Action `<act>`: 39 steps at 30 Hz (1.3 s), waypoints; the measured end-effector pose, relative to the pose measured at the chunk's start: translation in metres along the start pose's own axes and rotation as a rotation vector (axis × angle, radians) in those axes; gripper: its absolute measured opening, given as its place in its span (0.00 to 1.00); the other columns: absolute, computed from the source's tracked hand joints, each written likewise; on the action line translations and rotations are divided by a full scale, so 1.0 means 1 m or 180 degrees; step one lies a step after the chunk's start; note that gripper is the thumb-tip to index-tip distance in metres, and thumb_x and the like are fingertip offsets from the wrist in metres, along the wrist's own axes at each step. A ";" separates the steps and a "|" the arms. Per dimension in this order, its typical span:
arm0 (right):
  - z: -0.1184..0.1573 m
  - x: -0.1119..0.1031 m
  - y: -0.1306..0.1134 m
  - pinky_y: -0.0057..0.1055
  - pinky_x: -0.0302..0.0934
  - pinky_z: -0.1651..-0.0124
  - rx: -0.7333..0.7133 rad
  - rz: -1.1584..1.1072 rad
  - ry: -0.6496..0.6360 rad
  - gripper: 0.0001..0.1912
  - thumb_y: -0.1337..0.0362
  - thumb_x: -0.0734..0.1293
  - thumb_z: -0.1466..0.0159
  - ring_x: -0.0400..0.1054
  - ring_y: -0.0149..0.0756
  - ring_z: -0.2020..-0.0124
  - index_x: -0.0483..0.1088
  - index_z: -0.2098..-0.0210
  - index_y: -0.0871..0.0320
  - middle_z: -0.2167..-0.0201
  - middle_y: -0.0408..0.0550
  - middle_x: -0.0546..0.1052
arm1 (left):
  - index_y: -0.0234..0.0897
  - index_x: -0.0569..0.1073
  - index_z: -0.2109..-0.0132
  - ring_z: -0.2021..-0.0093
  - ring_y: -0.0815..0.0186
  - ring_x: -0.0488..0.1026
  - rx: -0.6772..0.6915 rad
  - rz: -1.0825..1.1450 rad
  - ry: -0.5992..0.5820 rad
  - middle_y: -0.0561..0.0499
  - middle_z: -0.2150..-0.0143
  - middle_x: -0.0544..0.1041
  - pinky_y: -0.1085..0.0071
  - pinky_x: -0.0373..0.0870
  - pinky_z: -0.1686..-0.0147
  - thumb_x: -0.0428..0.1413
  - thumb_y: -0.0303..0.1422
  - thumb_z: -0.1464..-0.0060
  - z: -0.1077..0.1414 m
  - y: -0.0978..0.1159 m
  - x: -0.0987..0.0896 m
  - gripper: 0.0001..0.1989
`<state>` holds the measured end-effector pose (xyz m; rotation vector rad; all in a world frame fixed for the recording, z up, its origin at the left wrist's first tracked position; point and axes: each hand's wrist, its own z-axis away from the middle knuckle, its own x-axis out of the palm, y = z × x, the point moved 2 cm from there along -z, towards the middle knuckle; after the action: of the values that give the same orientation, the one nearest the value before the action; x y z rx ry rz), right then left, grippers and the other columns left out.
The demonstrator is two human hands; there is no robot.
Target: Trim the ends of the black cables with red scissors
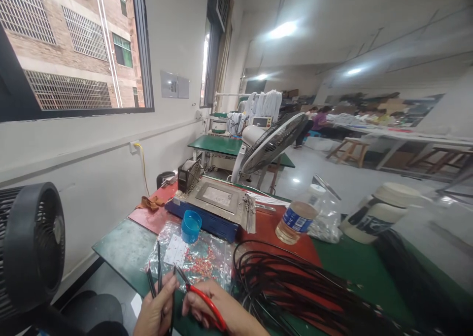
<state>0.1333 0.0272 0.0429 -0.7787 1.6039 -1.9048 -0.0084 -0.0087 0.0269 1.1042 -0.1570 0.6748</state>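
Note:
My left hand (157, 310) is closed around several black cables (159, 267), their ends pointing up. Red-handled pliers (207, 299) are in my right hand (214, 301), and their narrow jaws reach the tip of one cable near my left fingertips. Whether the jaws grip that tip is too small to tell. Just beyond both hands, a clear plastic bag (170, 235) lies flat with small orange pieces (201, 262) scattered on it. On the bag stands a blue round cup (191, 226) next to a white paper label (176, 250).
A bundle of black cables (288, 282) covers the table's right side. Behind the bag sits a blue-based metal hot plate (207, 218). A liquid-filled bottle (293, 222) and a large white jug (380, 213) stand right. Fans (31, 252) flank the table at left and behind.

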 end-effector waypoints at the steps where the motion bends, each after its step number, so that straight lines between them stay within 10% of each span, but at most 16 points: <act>1: 0.000 0.000 0.001 0.18 0.45 0.83 0.0007 -0.0019 0.0010 0.29 0.42 0.63 0.43 0.52 0.18 0.86 0.74 0.73 0.66 0.85 0.39 0.62 | 0.30 0.76 0.60 0.91 0.83 0.46 -0.0003 -0.0002 0.0023 0.66 0.89 0.55 0.85 0.39 0.92 0.68 0.43 0.69 -0.001 -0.001 -0.001 0.28; 9: -0.002 -0.001 0.005 0.18 0.46 0.84 0.0038 -0.0148 0.0020 0.29 0.42 0.63 0.44 0.53 0.18 0.87 0.74 0.73 0.66 0.85 0.39 0.63 | 0.30 0.77 0.63 0.92 0.80 0.52 0.0057 0.0056 0.0206 0.66 0.90 0.57 0.83 0.47 0.92 0.71 0.37 0.74 0.000 -0.002 0.002 0.26; 15: -0.003 -0.002 0.008 0.18 0.46 0.85 0.0063 -0.0206 -0.0019 0.28 0.43 0.63 0.43 0.53 0.18 0.88 0.74 0.73 0.66 0.86 0.39 0.63 | 0.31 0.77 0.67 0.77 0.67 0.75 0.0062 0.0135 0.0492 0.51 0.80 0.78 0.78 0.70 0.76 0.72 0.31 0.78 -0.002 -0.004 0.000 0.24; 28: -0.002 -0.005 0.002 0.18 0.43 0.87 0.0237 -0.0813 0.0408 0.32 0.39 0.60 0.44 0.53 0.20 0.88 0.73 0.69 0.66 0.84 0.39 0.63 | 0.32 0.78 0.67 0.76 0.65 0.77 0.0274 0.0280 0.0711 0.50 0.79 0.79 0.78 0.71 0.77 0.71 0.26 0.75 -0.013 -0.018 -0.008 0.21; 34: 0.000 0.000 0.003 0.18 0.46 0.84 -0.0118 -0.0066 0.0015 0.30 0.41 0.61 0.43 0.54 0.20 0.86 0.73 0.71 0.66 0.84 0.40 0.63 | 0.32 0.78 0.64 0.92 0.80 0.55 0.0275 0.0209 0.0340 0.62 0.88 0.66 0.83 0.51 0.93 0.71 0.32 0.73 0.001 -0.008 0.000 0.23; 39: 0.002 0.001 0.003 0.17 0.46 0.84 -0.0085 0.0038 -0.0135 0.30 0.41 0.61 0.42 0.53 0.19 0.86 0.73 0.71 0.66 0.84 0.39 0.63 | 0.31 0.79 0.66 0.83 0.75 0.68 0.0106 0.0266 0.0363 0.56 0.83 0.73 0.81 0.69 0.77 0.72 0.31 0.77 0.005 -0.001 0.001 0.23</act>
<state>0.1345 0.0250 0.0407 -0.8133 1.6077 -1.8500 -0.0059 -0.0128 0.0286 1.0925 -0.0950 0.8158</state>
